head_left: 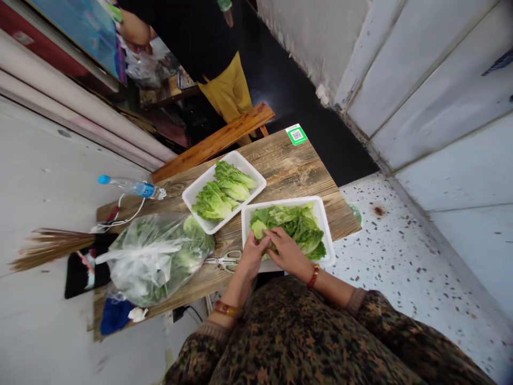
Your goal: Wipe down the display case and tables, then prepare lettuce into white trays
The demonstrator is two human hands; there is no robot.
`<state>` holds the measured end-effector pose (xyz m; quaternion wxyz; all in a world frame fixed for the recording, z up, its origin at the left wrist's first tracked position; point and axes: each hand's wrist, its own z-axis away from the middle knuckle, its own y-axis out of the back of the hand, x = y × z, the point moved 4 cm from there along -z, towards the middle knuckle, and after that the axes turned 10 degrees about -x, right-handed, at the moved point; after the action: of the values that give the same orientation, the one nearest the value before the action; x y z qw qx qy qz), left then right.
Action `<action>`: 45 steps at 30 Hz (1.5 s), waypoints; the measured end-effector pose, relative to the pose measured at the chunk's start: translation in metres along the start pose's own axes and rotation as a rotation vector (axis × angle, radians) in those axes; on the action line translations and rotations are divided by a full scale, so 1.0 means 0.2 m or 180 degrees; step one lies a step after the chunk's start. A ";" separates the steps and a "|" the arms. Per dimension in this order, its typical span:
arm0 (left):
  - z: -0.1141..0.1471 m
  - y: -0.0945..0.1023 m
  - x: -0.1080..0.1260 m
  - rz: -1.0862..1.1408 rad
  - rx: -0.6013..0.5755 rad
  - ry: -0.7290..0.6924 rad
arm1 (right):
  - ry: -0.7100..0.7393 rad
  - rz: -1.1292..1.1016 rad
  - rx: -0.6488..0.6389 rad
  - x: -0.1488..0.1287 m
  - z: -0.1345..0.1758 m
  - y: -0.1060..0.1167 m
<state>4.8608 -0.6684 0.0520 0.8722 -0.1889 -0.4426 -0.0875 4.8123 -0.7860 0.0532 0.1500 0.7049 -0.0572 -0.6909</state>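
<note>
Both my hands meet over the near left side of a white plastic tray (329,235) that holds loose lettuce leaves (301,227). Between the fingertips is a pale green lettuce leaf (258,229). My left hand (253,254) pinches it from the left, and my right hand (286,250) has its fingers closed at the leaf's right edge. A second white tray (191,193), touching or close to the first, carries lettuce heads (224,191). Left of my left hand lie scissors (226,261) on the wooden table (280,160).
A clear plastic bag (156,256) of greens fills the table's left part. Behind it are a water bottle (132,186) and a white cable (130,218). Incense sticks (56,247) and a blue cloth (115,315) lie at the left end. Beyond a wooden bench (216,140) stands another person (192,37).
</note>
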 end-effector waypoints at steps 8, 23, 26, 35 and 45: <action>-0.06 0.37 0.29 -0.0174 0.0677 -0.0635 | -0.0858 0.0319 0.0439 0.34 0.02 0.16; -0.11 0.72 0.34 -0.0712 0.1804 -0.0779 | -0.1061 0.1840 -0.0286 0.42 -0.23 0.10; -0.05 0.62 0.29 -0.0696 0.1463 -0.0715 | -0.0986 0.1910 -0.0368 0.39 -0.20 0.11; -0.01 0.28 0.10 -0.0478 0.0371 0.0068 | -0.1208 -0.1429 0.1301 0.37 0.00 0.33; -0.05 0.02 -0.10 -0.0384 -0.0441 0.0821 | -0.1616 -0.4155 0.1702 0.30 0.05 0.15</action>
<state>4.8569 -0.6682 0.0291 0.8999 -0.2088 -0.3303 -0.1936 4.8089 -0.8335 0.0045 -0.4845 0.4269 0.1738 -0.7435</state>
